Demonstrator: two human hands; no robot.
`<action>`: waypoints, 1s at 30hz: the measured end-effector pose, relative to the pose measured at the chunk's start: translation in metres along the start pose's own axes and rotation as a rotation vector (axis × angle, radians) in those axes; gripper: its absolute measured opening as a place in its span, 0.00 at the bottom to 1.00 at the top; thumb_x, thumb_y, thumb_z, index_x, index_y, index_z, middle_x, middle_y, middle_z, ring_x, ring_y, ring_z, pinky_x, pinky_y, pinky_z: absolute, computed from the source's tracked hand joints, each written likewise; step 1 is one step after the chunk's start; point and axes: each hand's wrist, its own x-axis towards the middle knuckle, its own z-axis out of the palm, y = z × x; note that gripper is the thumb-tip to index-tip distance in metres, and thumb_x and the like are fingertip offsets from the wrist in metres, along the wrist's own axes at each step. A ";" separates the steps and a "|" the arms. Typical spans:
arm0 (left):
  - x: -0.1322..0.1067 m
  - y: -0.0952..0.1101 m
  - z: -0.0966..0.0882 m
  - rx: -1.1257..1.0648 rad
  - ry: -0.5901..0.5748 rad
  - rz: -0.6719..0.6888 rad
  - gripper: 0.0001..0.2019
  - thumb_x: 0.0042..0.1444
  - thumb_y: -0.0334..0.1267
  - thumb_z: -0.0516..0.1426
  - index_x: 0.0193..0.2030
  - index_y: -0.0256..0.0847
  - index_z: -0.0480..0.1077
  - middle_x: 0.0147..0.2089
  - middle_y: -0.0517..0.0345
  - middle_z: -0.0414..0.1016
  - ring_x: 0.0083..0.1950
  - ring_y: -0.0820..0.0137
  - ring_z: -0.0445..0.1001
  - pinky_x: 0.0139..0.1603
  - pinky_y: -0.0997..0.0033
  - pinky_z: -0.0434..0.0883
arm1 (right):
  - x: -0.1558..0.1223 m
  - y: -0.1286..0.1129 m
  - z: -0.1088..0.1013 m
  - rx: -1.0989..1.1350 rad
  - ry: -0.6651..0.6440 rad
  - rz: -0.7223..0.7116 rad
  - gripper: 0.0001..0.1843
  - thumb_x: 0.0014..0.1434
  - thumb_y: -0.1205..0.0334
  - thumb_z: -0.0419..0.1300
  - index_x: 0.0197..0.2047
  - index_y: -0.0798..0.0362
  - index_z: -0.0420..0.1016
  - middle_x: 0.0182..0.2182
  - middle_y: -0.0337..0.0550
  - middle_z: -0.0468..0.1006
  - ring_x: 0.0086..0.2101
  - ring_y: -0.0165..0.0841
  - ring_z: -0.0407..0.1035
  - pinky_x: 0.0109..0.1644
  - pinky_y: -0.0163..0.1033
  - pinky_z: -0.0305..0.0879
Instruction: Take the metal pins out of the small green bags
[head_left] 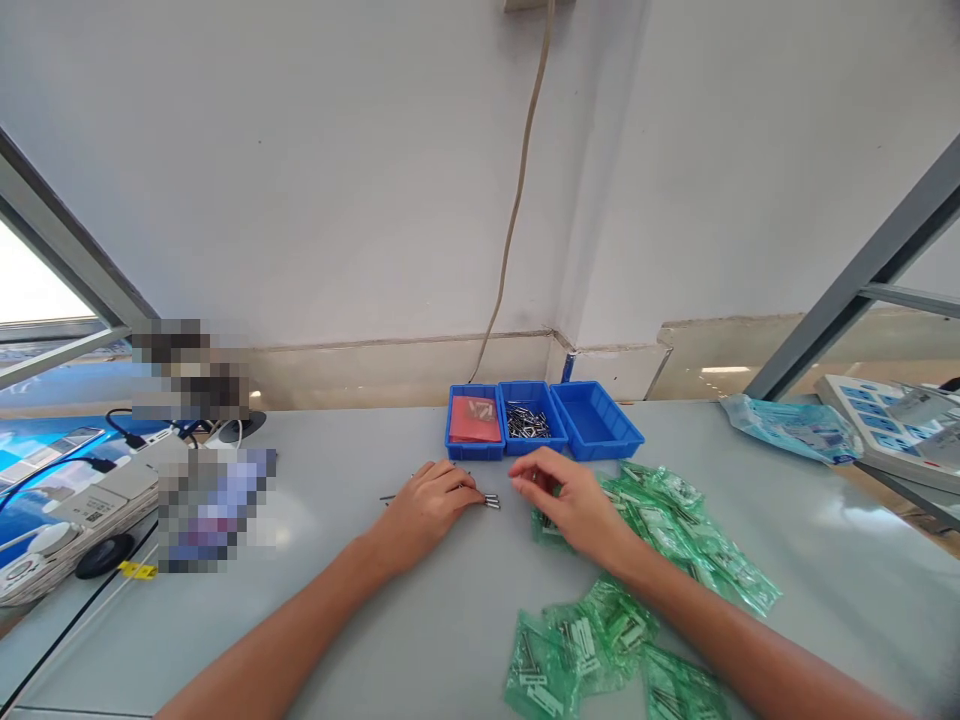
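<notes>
My left hand (pixel 433 508) rests on the table with its fingers closed over thin metal screws (pixel 491 501). Their ends stick out past the thumb, and a thin end also shows on the other side of the hand. Just to the right, my right hand (pixel 566 500) is held with fingers curved and a small gap between thumb and forefinger; nothing shows in it. Green plastic bags (pixel 667 530) with metal pieces inside lie beneath and beside the right wrist. Beyond the hands, a blue bin (pixel 565 443) contains many small metal pieces.
To its left, another blue bin (pixel 450 447) holds red packets (pixel 475 420); an empty blue bin (pixel 600 420) stands to the right. More green bags (pixel 541 665) lie near the front. A power strip (pixel 97 510) with cables is at left, a blue-white packet (pixel 795 428) at right.
</notes>
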 end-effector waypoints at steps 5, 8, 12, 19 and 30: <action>0.002 0.004 0.000 -0.035 0.010 -0.012 0.11 0.74 0.34 0.52 0.51 0.42 0.78 0.47 0.54 0.79 0.48 0.65 0.73 0.51 0.62 0.70 | -0.006 0.005 0.007 -0.371 -0.242 -0.207 0.04 0.68 0.59 0.63 0.43 0.46 0.80 0.40 0.43 0.80 0.44 0.43 0.69 0.52 0.50 0.64; 0.002 0.004 0.001 -0.052 0.008 -0.018 0.11 0.74 0.34 0.53 0.51 0.42 0.78 0.47 0.55 0.80 0.48 0.65 0.73 0.51 0.63 0.70 | -0.007 0.005 0.008 -0.441 -0.261 -0.216 0.05 0.70 0.62 0.60 0.42 0.47 0.77 0.41 0.43 0.79 0.43 0.42 0.68 0.51 0.49 0.63; 0.003 0.005 0.001 -0.065 0.003 -0.023 0.11 0.74 0.33 0.53 0.51 0.42 0.78 0.47 0.55 0.80 0.48 0.65 0.72 0.52 0.62 0.70 | -0.007 0.005 0.008 -0.480 -0.232 -0.207 0.06 0.71 0.65 0.57 0.41 0.48 0.74 0.39 0.43 0.77 0.43 0.42 0.68 0.49 0.48 0.62; 0.002 0.004 0.001 -0.068 -0.016 -0.034 0.11 0.74 0.34 0.52 0.51 0.43 0.77 0.47 0.54 0.79 0.49 0.64 0.72 0.52 0.62 0.69 | -0.005 0.005 0.006 -0.243 -0.085 -0.093 0.09 0.74 0.57 0.52 0.41 0.48 0.70 0.38 0.44 0.75 0.38 0.39 0.68 0.44 0.45 0.64; 0.002 0.005 0.001 -0.089 -0.020 -0.048 0.10 0.75 0.38 0.53 0.47 0.42 0.77 0.46 0.54 0.78 0.49 0.65 0.73 0.53 0.63 0.68 | 0.006 0.003 0.003 0.434 0.061 0.211 0.21 0.60 0.41 0.67 0.35 0.49 0.69 0.34 0.43 0.80 0.31 0.34 0.72 0.33 0.39 0.69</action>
